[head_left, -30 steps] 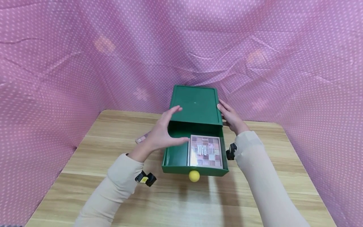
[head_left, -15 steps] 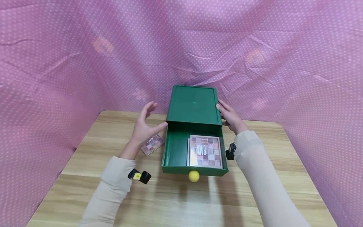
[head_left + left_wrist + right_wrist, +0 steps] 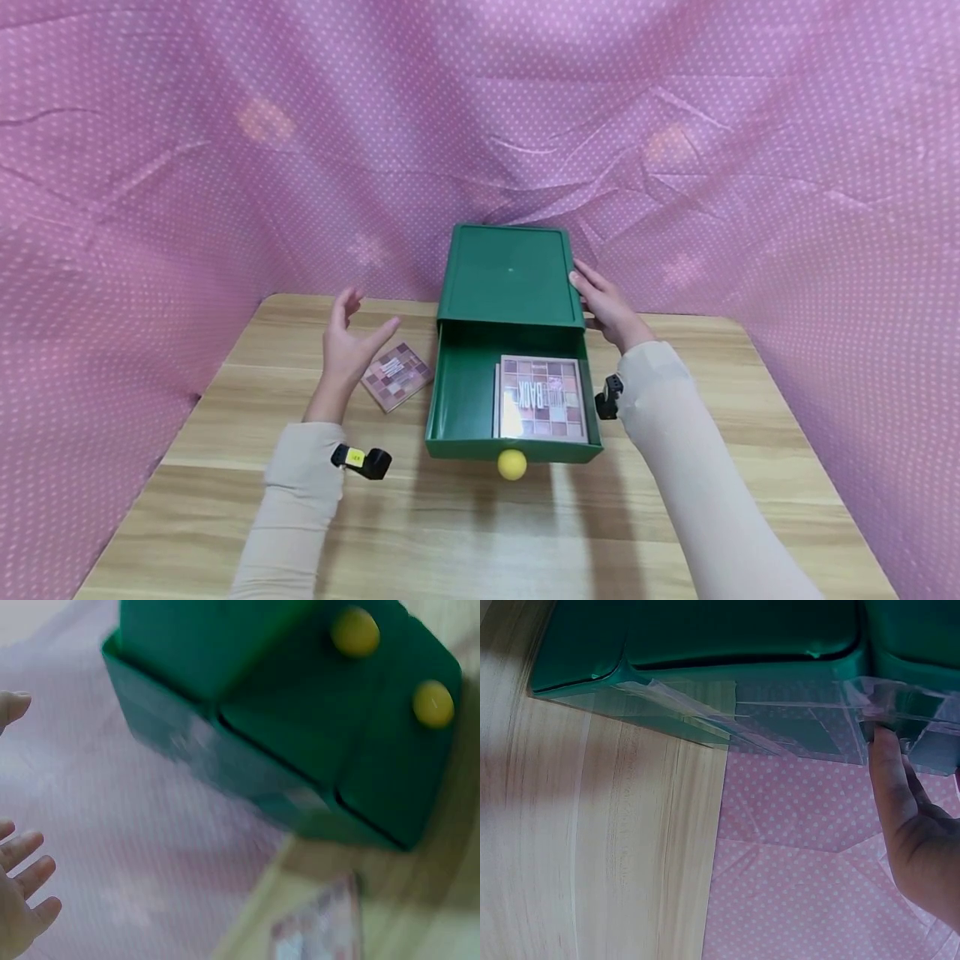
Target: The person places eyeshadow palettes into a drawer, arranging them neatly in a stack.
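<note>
My left hand (image 3: pixel 347 346) hovers with spread, slightly bent fingers and holds nothing. Just right of it, an eyeshadow palette (image 3: pixel 397 377) lies on the table; part of that palette (image 3: pixel 319 926) also shows, blurred, in the left wrist view. A green drawer cabinet (image 3: pixel 513 275) stands at the back with its top drawer (image 3: pixel 465 404) pulled out. Inside the drawer, on the right, a clear-lidded eyeshadow palette (image 3: pixel 543 400) rests over another whose edge peeks out. My right hand (image 3: pixel 609 308) steadies the cabinet's right side, fingers touching its wall (image 3: pixel 795 727).
Yellow round knobs mark the drawer fronts, the topmost knob (image 3: pixel 512 465) jutting toward me. Below the top drawer, another drawer with a yellow knob (image 3: pixel 433 704) is closed. The wooden table (image 3: pixel 225 475) ends at a pink dotted curtain (image 3: pixel 360 167) behind and at the sides.
My left hand has moved left, from over the opened drawer to beside the palette on the table, uncovering that palette. My right hand stays at the cabinet's side.
</note>
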`<state>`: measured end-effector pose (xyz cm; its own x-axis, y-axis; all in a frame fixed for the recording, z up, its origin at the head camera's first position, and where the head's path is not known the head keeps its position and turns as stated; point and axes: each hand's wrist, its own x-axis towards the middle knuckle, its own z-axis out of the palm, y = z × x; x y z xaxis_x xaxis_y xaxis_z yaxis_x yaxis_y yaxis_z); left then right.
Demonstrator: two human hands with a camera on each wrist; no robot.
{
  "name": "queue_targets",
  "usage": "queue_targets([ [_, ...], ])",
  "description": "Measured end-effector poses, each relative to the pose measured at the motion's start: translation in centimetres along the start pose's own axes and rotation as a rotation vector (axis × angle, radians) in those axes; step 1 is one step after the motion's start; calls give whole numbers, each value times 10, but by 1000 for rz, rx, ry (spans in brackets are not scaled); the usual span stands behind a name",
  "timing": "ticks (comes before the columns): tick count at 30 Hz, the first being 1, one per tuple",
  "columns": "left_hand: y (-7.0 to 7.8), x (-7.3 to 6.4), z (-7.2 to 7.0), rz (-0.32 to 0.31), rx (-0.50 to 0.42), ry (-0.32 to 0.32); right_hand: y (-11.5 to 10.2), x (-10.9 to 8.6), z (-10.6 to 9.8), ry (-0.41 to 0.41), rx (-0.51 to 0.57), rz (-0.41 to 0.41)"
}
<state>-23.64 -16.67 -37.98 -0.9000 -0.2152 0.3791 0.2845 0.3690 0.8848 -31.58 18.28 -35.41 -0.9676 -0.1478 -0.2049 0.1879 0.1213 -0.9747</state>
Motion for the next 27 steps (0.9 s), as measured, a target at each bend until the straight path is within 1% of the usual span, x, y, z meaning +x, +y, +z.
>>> queue_targets([
  [3, -15, -1, 0, -60, 35, 0, -1, 0, 0, 0, -6, 0],
  [5, -23, -2, 1, -100, 40, -9, -1, 0, 1, 2, -4, 1],
  [7, -31, -4, 2, -123, 37, -16, -1, 0, 1, 5, -5, 3],
  [11, -43, -6, 5, -136, 40, -13, -1, 0, 2, 3, -5, 1],
  [14, -54, -8, 7, -149, 65, -4, -1, 0, 1, -4, -10, -2],
  [18, -70, -10, 10, -206, 125, -23, 0, 0, -1, -16, -5, -8],
  [20, -77, -11, 10, -250, 160, -43, 0, -1, -2, -21, -4, -10],
  [24, -91, -15, 9, -335, 272, -108, 0, -1, -2, -13, -4, -11],
  [27, -101, -19, 8, -358, 355, -171, 1, -1, -1, -6, -5, -14],
])
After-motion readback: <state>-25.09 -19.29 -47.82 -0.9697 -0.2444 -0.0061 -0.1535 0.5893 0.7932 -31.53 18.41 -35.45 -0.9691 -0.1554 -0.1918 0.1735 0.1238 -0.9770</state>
